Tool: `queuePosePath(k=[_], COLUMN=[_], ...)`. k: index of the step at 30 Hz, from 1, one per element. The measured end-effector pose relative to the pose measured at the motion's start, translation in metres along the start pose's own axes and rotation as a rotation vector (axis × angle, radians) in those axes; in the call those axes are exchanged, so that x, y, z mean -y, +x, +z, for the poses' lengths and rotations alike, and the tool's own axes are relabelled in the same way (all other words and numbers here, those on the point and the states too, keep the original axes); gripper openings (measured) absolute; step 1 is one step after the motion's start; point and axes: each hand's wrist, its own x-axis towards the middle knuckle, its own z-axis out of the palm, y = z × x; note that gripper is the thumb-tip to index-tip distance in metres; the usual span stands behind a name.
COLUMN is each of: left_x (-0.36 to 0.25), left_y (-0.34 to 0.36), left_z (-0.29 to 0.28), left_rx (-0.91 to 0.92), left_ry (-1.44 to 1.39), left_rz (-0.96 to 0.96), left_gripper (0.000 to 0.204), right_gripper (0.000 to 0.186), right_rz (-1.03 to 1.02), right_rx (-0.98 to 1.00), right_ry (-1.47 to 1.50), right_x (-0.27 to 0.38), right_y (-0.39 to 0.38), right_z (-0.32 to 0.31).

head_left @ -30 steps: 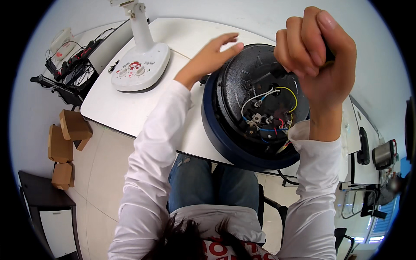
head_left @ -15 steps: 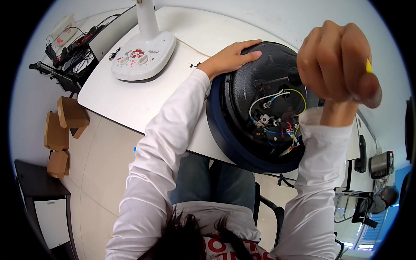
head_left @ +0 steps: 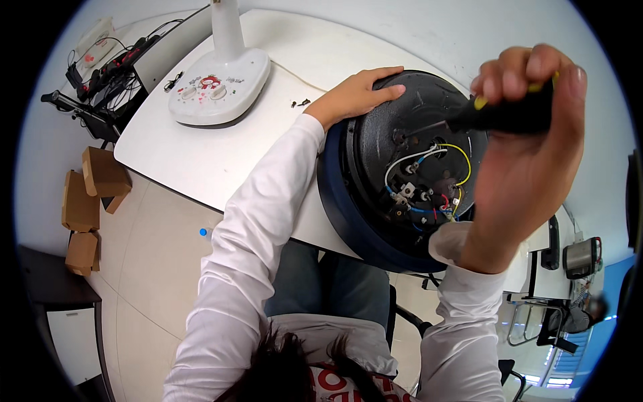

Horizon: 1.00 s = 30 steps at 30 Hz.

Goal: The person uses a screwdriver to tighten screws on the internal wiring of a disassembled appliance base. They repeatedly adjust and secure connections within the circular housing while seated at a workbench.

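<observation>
A round dark-blue electric appliance (head_left: pixel 333 211) lies on the white table with a black metal face up, showing white, yellow, blue and red wires (head_left: pixel 420 209) and metal terminals. My left hand (head_left: pixel 358 97) grips its far left rim, thumb on the black metal and a finger stretched along the edge. My right hand (head_left: pixel 536 154), raised over the right side, is closed round the black-and-yellow handle of a screwdriver (head_left: pixel 502 117). Its thin shaft points left toward a dark spot on the black face; whether the tip touches a screw is too small to tell.
Small dark screws (head_left: pixel 299 104) lie left of my left wrist. A white appliance base (head_left: pixel 221 90) with knobs and a column stands at the back left. Brown cardboard boxes (head_left: pixel 82 201) and a dark cabinet (head_left: pixel 57 288) are on the floor at left.
My right hand has turned over and tilted, so its palm side and more of the screwdriver handle show. The shaft stays near the same spot. My left hand keeps its place.
</observation>
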Motion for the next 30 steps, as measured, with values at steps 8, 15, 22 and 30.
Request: queuePosePath(k=[8,15,22,30], left_x=[0.01,0.011,0.004,0.009], left_y=[0.003,0.002,-0.001,0.005], left_z=[-0.001,-0.005,-0.001,0.0], left_rx=[0.024,0.03,-0.021,0.003], left_ry=[-0.009,-0.004,0.066,0.057], left_rz=[0.021,-0.02,-0.01,0.01], left_gripper=[0.063,0.064,0.053,0.058], right_gripper=[0.03,0.049,0.019,0.024], right_rz=[0.182,0.197,-0.137,0.137], right_rx=[1.19,0.798,0.002,1.202], right_ry=[0.46,0.249,-0.049,0.419], right_x=[-0.019,-0.018,-0.013,-0.028], right_y=[0.049,0.045,-0.014,0.059], right_z=[-0.037,-0.025,0.007,-0.029])
